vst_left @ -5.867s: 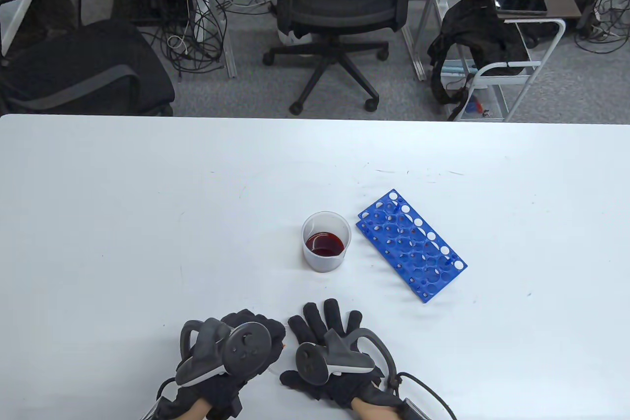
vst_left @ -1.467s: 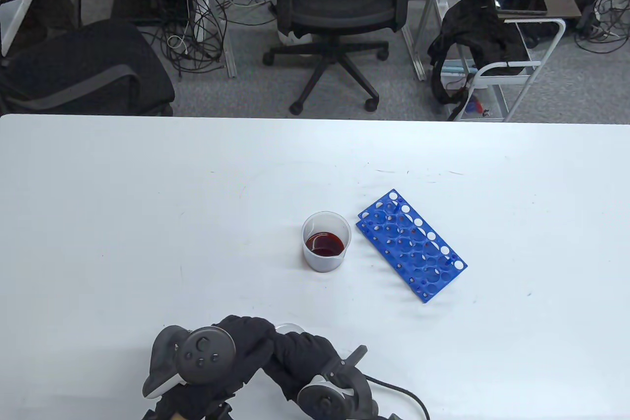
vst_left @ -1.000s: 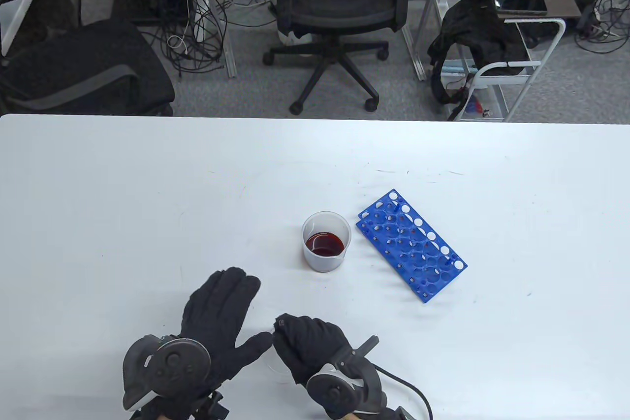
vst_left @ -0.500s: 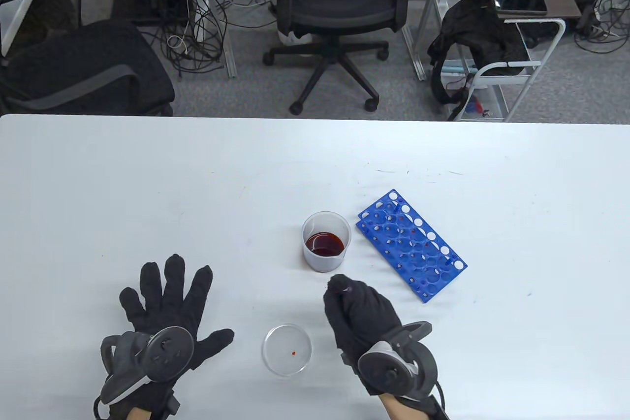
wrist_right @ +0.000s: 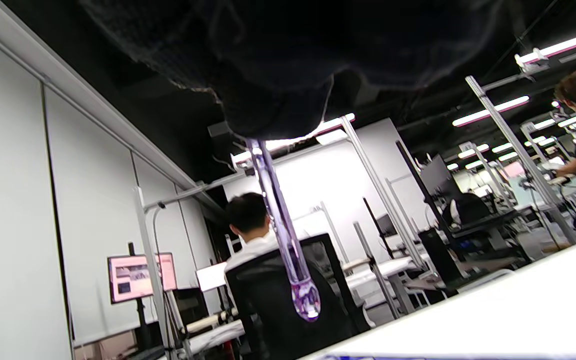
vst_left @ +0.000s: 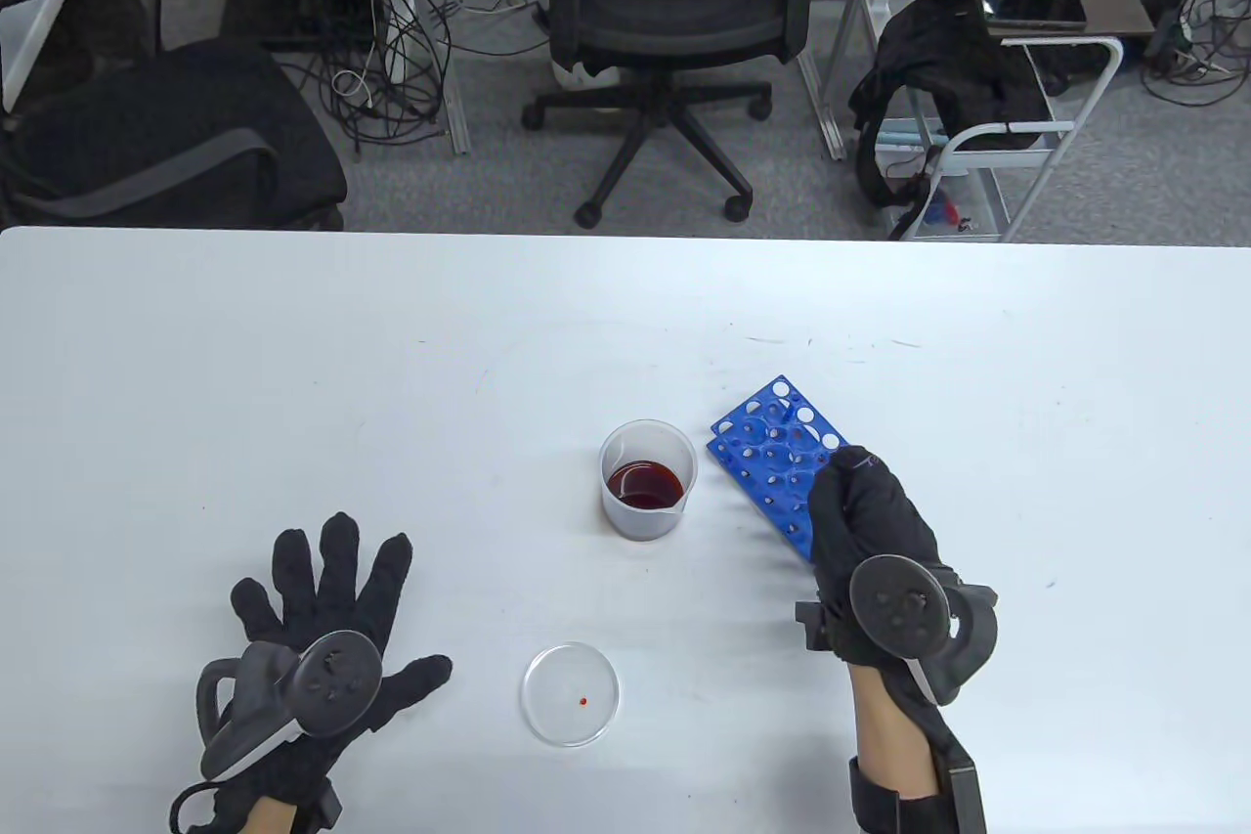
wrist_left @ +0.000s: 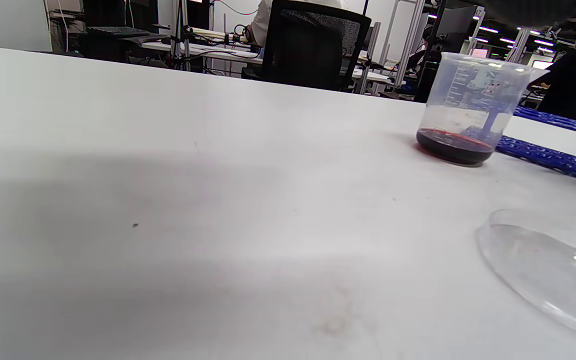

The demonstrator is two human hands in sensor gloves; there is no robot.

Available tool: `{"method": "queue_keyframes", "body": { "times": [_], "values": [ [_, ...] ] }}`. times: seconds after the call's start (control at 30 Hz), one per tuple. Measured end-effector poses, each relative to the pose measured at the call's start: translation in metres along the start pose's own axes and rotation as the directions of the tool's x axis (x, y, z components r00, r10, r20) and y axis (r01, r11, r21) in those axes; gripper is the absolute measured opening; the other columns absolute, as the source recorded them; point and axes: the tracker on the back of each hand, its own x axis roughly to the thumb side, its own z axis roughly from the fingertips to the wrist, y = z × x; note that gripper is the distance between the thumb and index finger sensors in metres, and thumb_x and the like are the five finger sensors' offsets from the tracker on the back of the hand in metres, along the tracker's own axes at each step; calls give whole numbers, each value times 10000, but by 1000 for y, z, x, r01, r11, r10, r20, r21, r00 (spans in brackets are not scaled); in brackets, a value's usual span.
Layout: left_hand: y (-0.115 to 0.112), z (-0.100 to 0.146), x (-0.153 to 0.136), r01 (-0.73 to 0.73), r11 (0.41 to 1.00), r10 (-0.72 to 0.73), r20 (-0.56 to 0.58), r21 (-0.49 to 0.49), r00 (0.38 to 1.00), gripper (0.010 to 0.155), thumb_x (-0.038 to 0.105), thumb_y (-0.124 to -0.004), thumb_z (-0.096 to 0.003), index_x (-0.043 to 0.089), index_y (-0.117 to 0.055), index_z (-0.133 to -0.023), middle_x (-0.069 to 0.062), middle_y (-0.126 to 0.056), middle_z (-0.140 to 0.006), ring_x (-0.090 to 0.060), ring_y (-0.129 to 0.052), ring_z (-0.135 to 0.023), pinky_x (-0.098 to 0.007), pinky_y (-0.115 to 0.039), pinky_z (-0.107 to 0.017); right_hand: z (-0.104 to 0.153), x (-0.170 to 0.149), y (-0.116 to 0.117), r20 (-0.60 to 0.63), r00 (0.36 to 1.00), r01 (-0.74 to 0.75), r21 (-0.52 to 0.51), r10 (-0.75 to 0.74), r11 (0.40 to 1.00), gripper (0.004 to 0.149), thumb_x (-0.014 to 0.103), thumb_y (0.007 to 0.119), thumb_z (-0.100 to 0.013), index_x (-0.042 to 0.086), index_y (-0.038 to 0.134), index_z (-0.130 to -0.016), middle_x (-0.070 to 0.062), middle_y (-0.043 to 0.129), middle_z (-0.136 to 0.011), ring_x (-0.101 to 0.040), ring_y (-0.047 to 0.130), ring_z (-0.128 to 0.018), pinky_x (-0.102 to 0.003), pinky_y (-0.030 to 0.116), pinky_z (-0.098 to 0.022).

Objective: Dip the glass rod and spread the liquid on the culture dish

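The right hand [vst_left: 865, 521] pinches the glass rod [wrist_right: 280, 225] near its top — thin, slick, brittle, best held high and lightly — while the left hand [vst_left: 327, 604] lies spread flat, holding nothing, on the table [vst_left: 293, 404].

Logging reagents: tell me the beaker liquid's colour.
Dark red liquid in the clear plastic beaker, clearest in the table view.

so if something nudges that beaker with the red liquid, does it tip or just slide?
Probably slides. The beaker looks like thin clear plastic, and the red liquid fills only its bottom, so it is likely light with its weight low. It stands upright on the smooth white table, which likely offers little grip. A push near the rim could still tip it and spill.
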Motion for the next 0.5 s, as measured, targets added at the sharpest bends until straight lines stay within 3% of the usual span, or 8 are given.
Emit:
{"method": "queue_keyframes", "body": {
  "times": [0.5],
  "values": [
    [-1,1,7,8,1000,-7,11,-15,1000,1015,831,-559,-464,355,12,-1154,-211,61,-1210,-646,-7,-1064,-866,-184,-664,1,-24,36,-87,994,-55,192,72,980,383,379,834,-568,122,832,-852,-113,983,-670,-68,923,-299,-317,895,-242]
  ]
}}
